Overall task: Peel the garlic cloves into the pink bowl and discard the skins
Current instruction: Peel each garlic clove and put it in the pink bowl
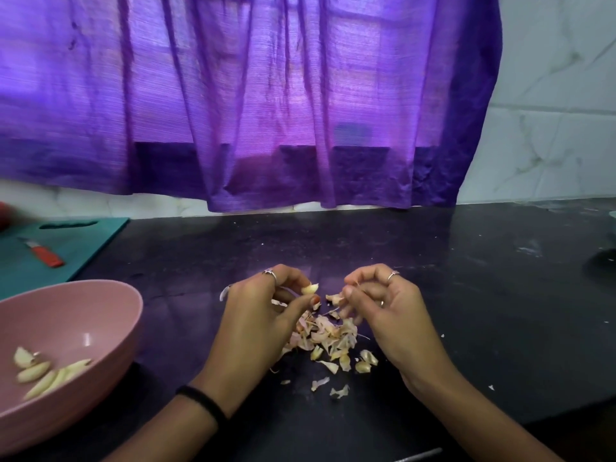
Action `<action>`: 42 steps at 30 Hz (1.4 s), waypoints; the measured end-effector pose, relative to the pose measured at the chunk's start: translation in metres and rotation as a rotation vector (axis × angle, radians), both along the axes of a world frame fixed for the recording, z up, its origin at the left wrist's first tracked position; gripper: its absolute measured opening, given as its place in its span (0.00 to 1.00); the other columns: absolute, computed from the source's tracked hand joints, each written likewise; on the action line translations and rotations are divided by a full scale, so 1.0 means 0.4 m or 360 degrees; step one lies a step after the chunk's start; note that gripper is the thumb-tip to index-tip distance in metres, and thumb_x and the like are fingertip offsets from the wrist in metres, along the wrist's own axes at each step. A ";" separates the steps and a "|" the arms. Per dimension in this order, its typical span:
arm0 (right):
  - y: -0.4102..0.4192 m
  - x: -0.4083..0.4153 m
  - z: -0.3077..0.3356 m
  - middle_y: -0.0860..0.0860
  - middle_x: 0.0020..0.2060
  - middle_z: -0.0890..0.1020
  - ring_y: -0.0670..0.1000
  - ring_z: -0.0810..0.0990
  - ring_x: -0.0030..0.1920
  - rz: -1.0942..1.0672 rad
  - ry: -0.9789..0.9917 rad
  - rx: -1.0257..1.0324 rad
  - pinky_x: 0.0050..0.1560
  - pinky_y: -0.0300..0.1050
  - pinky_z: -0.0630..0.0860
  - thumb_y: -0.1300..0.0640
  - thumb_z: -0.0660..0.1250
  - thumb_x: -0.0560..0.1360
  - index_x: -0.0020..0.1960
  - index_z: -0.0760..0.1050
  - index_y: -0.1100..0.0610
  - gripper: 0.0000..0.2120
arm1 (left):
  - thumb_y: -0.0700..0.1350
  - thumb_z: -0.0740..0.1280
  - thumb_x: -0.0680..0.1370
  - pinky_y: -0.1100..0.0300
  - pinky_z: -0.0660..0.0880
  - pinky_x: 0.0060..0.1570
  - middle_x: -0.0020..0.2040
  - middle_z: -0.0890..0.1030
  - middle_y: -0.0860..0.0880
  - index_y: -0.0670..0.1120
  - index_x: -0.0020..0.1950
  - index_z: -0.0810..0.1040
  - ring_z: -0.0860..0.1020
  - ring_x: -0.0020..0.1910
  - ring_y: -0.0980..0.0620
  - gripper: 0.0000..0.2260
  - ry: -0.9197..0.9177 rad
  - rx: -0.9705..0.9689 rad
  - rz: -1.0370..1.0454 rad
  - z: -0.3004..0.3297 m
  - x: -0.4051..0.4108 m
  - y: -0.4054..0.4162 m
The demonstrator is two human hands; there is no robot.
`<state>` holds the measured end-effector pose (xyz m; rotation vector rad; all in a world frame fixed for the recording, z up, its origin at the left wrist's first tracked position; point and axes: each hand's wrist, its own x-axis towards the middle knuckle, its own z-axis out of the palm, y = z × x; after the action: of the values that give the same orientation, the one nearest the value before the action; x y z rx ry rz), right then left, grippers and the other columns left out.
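Head view: left hand (263, 305) pinches a garlic clove (310, 288) between thumb and fingers, above the dark counter (466, 295). Right hand (383, 301) pinches a strip of skin (334, 297), fingers curled. Skins pile (328, 335) lies on the counter between the wrists. Pink bowl (110, 315) at left holds peeled cloves (46, 371).

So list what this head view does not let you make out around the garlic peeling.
- Pink bowl: its left and lower parts are cut off by the frame edge, so the clove count is uncertain.
- Garlic clove in the left hand: fingers hide most of it; remaining skin unclear.
- Right hand: curled fingers hide what it pinches.
- Red thing at the left edge: blurred, cut off.
- Dark object at the right edge: cut off.
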<state>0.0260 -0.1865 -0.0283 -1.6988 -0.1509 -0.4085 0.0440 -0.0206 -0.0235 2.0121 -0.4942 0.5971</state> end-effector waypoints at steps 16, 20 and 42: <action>0.009 0.000 -0.007 0.50 0.38 0.85 0.49 0.84 0.38 0.0033 -0.0041 -0.0195 0.40 0.41 0.80 0.65 0.67 0.77 0.50 0.79 0.51 0.09 | 0.43 0.75 0.71 0.64 0.76 0.34 0.35 0.79 0.58 0.49 0.44 0.81 0.79 0.36 0.60 0.05 -0.0117 0.0110 -0.0025 -0.007 0.002 -0.002; 0.011 -0.004 -0.008 0.45 0.38 0.85 0.43 0.83 0.41 -0.0031 -0.0146 -0.0382 0.46 0.38 0.79 0.57 0.67 0.77 0.45 0.84 0.53 0.07 | 0.44 0.74 0.72 0.63 0.77 0.34 0.37 0.81 0.56 0.48 0.45 0.81 0.79 0.36 0.60 0.05 -0.0137 0.0100 -0.0051 -0.010 0.003 -0.004; 0.012 -0.003 -0.002 0.52 0.40 0.85 0.45 0.82 0.40 0.0127 -0.0039 -0.0091 0.44 0.35 0.78 0.69 0.61 0.79 0.49 0.82 0.53 0.15 | 0.45 0.75 0.71 0.69 0.75 0.36 0.35 0.79 0.59 0.49 0.44 0.81 0.78 0.38 0.62 0.04 -0.0145 0.0157 -0.0002 -0.010 0.009 0.000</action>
<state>0.0248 -0.1815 -0.0290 -1.7382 -0.2494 -0.3689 0.0474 -0.0208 -0.0274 2.0841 -0.5902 0.6776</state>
